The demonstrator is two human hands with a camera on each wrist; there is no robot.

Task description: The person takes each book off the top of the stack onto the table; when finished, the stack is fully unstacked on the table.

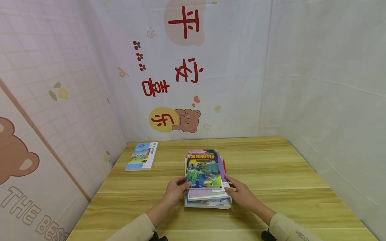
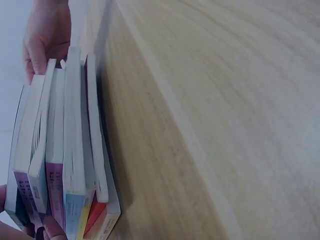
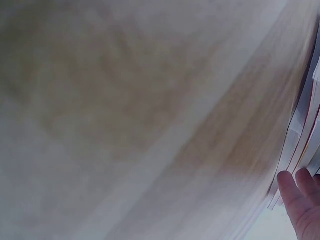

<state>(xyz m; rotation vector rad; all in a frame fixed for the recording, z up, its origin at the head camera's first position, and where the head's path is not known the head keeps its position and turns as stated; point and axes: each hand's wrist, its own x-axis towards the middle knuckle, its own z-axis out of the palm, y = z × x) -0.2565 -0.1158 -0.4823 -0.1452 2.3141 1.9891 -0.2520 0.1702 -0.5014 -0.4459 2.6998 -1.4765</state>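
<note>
A stack of several books lies on the table with its layers unevenly lined up. On top is a picture book with a green and blue cartoon cover. My left hand grips the stack's left side, its thumb on the top cover and its fingers against the spines. On the right side, my right hand touches the book edges with fairly straight fingers. From the left wrist, the right hand shows at the far end of the stack.
Another book, with a blue and white cover, lies flat at the table's back left. The wood-grain table is bounded by a printed white cloth at the back and sides.
</note>
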